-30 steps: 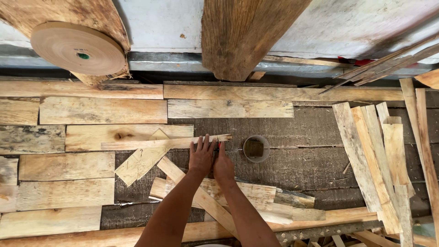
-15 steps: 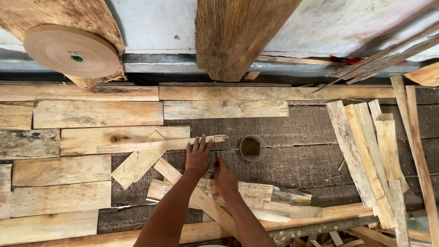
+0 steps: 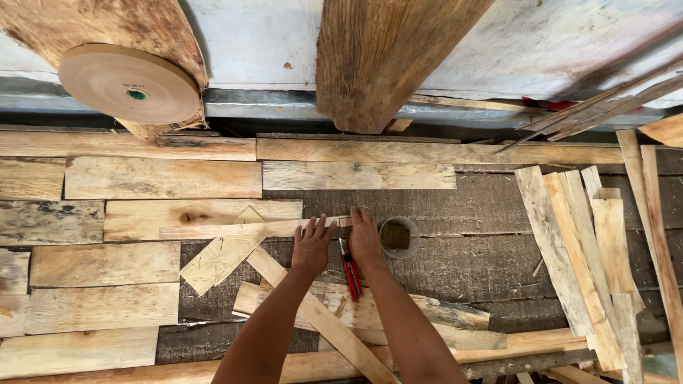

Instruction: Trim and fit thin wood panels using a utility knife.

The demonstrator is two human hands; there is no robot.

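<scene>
A thin wooden strip point(image 3: 235, 229) lies across the dark floor, over a row of pale planks. My left hand point(image 3: 313, 245) rests flat on the strip near its right end, fingers spread. My right hand point(image 3: 365, 238) sits on the strip's very end, fingers close together and curled over it. Between my wrists, a red-handled hand tool point(image 3: 350, 276) lies on the floor. A small round tin point(image 3: 399, 237) stands just right of my right hand. Loose diagonal offcuts point(image 3: 220, 257) lie under and below the strip.
Pale planks point(image 3: 162, 178) are laid in rows at the left and along the back. A heap of narrow slats point(image 3: 590, 249) lies at the right. A roll of brown tape point(image 3: 128, 84) and a thick wooden post point(image 3: 384, 64) stand against the back wall.
My hands were pressed together over the boards; now they have parted. The right hand moved up to the strip's end, uncovering the red-handled tool between them.
</scene>
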